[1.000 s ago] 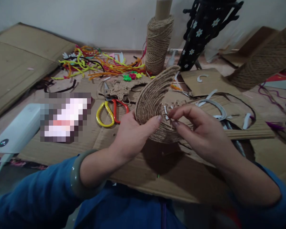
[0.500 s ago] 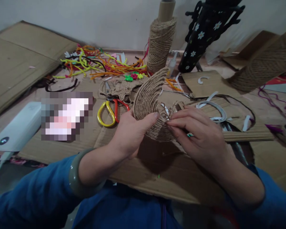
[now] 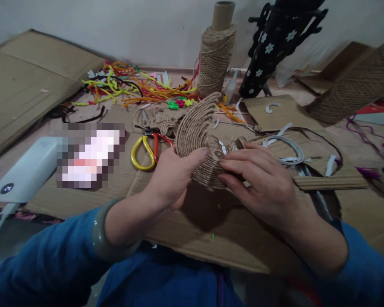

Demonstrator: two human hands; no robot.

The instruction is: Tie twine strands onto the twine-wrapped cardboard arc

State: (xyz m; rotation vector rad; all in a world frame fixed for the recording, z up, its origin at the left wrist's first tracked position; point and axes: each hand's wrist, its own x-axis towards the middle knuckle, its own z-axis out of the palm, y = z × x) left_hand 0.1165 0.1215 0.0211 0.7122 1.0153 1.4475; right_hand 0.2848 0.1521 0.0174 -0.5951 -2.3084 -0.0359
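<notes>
A crescent-shaped piece of jute twine (image 3: 194, 125), laid in tight curved rows, is held up above the cardboard. My left hand (image 3: 171, 177) grips its left side, thumb pressed on the face and the other fingers mostly hidden behind. At the piece's right part, my right hand (image 3: 267, 181) pinches with thumb and fingertips; a small loop of loose twine (image 3: 213, 143) shows close to them. Whether the fingertips hold the rows or a loose strand I cannot tell. Behind my left hand lie scissors (image 3: 143, 154) with yellow and red handles, beside a jute piece (image 3: 166, 120) with small coloured flowers.
A twine spool (image 3: 216, 59) stands at the back beside a black flowered holder (image 3: 265, 51). Another spool (image 3: 358, 81) leans at right. Coloured yarn pieces (image 3: 115, 85), a blurred-out phone (image 3: 89, 155), a white power bank (image 3: 27, 170) and white strip rings (image 3: 288, 149) lie around.
The crescent piece and my left hand have shifted slightly left and the piece has turned a little. My right hand has moved slightly left, its fingers now lying flatter against the piece's edge.
</notes>
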